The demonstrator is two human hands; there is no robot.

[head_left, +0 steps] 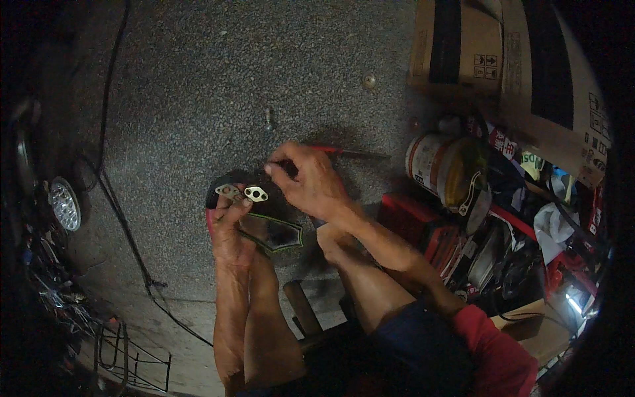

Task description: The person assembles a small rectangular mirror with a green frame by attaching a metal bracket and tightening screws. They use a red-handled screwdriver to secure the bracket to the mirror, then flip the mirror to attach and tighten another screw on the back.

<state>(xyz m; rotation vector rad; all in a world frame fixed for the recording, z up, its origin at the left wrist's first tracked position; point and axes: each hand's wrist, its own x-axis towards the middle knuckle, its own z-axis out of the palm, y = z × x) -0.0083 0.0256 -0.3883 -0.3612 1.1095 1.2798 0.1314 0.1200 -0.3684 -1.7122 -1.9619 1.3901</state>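
Observation:
My left hand point(231, 221) is closed on two small flat oval flange plates. The duller flange plate point(227, 192) lies across the fingers, and the brighter flange plate point(256, 194), with a dark centre hole, sticks out to the right by the thumb. To the right and a little farther off is my right hand point(309, 178), its thumb and fingertips pinched together; whatever they hold is too small and dark to name. Beyond that hand a red-handled tool point(327, 150) with a thin dark shaft lies on the floor. A dark panel with a green edge point(274, 235) sits between my hands and knees.
A bolt-like metal piece point(269, 119) and a round metal piece point(370, 81) lie on the pebbled floor point(198, 99). Cardboard boxes point(456, 59), a tub point(430, 162) and a red case point(417, 228) crowd the right. On the left, a black cable point(126, 225) runs past a round lamp point(65, 204).

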